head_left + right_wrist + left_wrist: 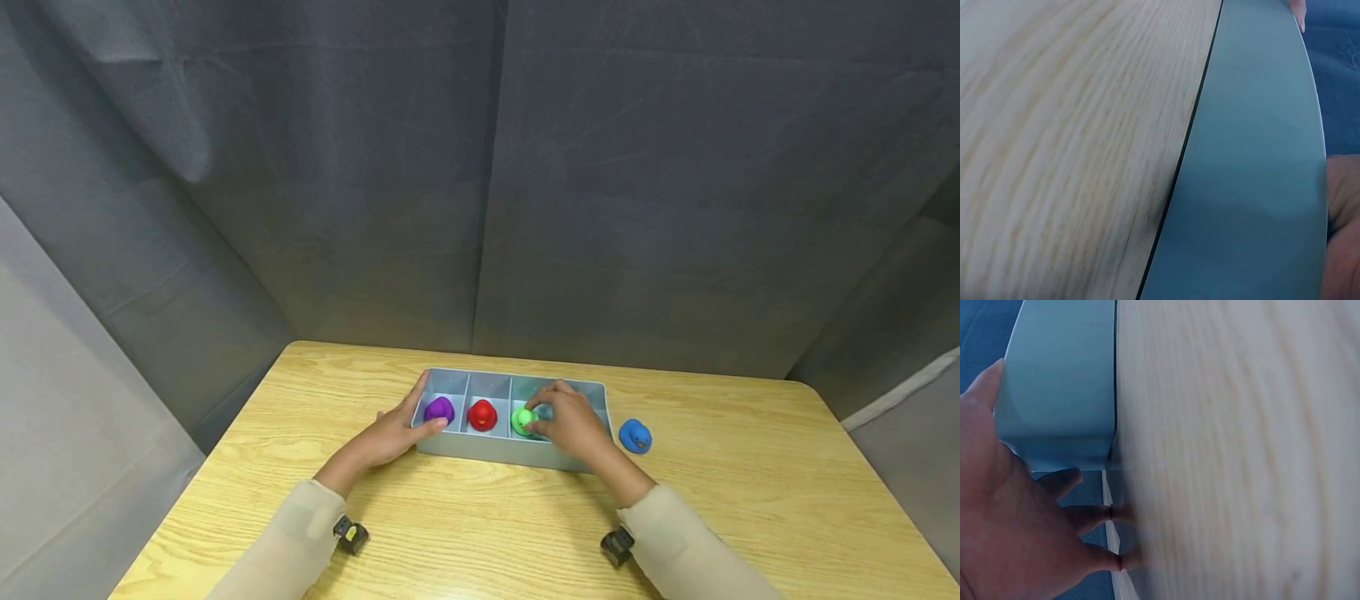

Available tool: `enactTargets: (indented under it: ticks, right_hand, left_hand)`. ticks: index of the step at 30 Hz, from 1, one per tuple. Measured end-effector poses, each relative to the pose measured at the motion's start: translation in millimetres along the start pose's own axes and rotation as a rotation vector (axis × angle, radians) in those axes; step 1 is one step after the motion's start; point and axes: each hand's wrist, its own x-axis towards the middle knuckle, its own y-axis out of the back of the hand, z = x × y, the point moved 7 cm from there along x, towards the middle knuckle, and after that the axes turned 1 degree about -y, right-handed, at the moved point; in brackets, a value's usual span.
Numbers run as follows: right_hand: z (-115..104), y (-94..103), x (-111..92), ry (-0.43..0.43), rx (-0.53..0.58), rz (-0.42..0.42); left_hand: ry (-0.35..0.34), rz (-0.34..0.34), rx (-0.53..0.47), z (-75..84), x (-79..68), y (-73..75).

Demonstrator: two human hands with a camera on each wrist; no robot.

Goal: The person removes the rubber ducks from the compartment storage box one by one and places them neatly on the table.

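Observation:
A grey-blue box [495, 448] with four compartments in a row lies lengthwise on the table. My left hand [390, 435] holds its left end, thumb over the front rim beside a purple toy duck [438, 409] in the first compartment; in the left wrist view, the other fingers spread beyond the end wall. The second compartment holds a red toy duck [482, 415]. My right hand [573, 421] reaches over the front rim and pinches a green toy duck [522, 421] in the third compartment. That hand and wrist partly hide the rightmost compartment.
A blue toy duck [635, 436] sits on the wooden table [480, 533], just right of the box. Grey cloth [637, 208] hangs behind the table's back edge, and more cloth flanks both sides.

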Motion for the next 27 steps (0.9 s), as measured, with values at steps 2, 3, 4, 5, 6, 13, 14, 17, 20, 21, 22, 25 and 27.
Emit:
enactTargets:
  ticks: [2, 3, 4, 5, 6, 13, 14, 17, 20, 21, 22, 25, 27]
  right_hand:
    - [-0.3, -0.4, 0.1, -0.007, -0.008, 0.001]
    - [-0.5, -0.5, 0.1, -0.01, -0.008, 0.002]
    - [-0.6, -0.5, -0.1, -0.012, -0.01, 0.002]
    - [-0.6, -0.5, -0.1, -0.014, -0.01, 0.003]
    - [-0.9, -0.2, -0.4, -0.014, -0.007, 0.004]
    - [-1.5, 2.1, -1.1, 0.01, 0.056, 0.016]
    - [-1.2, 2.4, -1.0, 0.016, 0.067, 0.02]
    - [-0.9, 3.7, -1.0, 0.043, 0.102, 0.029]
    - [-0.2, 5.8, -1.6, 0.061, 0.133, 0.032]
    - [0.0, 6.7, -1.8, 0.06, 0.142, 0.029]
    - [0.4, 7.4, -1.9, 0.057, 0.15, 0.025]
    - [1.6, 8.9, -2.4, 0.041, 0.163, 0.009]
    - [2.1, 10.0, -2.8, 0.025, 0.171, -0.004]
  left_hand:
    - [-0.002, 0.0, 0.001, -0.4, 0.1, 0.2]
    - [-0.003, 0.0, 0.003, -0.5, 0.0, 0.3]
    - [-0.002, 0.0, 0.003, -0.6, -0.1, 0.3]
    - [-0.002, 0.0, 0.004, -0.7, -0.2, 0.3]
    - [-0.002, 0.001, 0.004, -0.7, -0.5, 0.4]
    - [-0.005, 0.012, 0.006, 1.5, -2.4, 1.5]
    - [-0.006, 0.013, 0.006, 1.8, -2.6, 1.6]
    - [-0.007, 0.012, 0.007, 2.5, -3.6, 2.0]
    - [-0.006, 0.01, 0.007, 3.3, -3.9, 2.0]
    - [-0.006, 0.01, 0.007, 3.5, -3.9, 1.9]
    - [-0.006, 0.009, 0.007, 3.8, -3.7, 1.9]
    - [-0.006, 0.008, 0.009, 4.5, -2.9, 1.8]
    - [-0.006, 0.008, 0.012, 4.7, -2.7, 1.7]
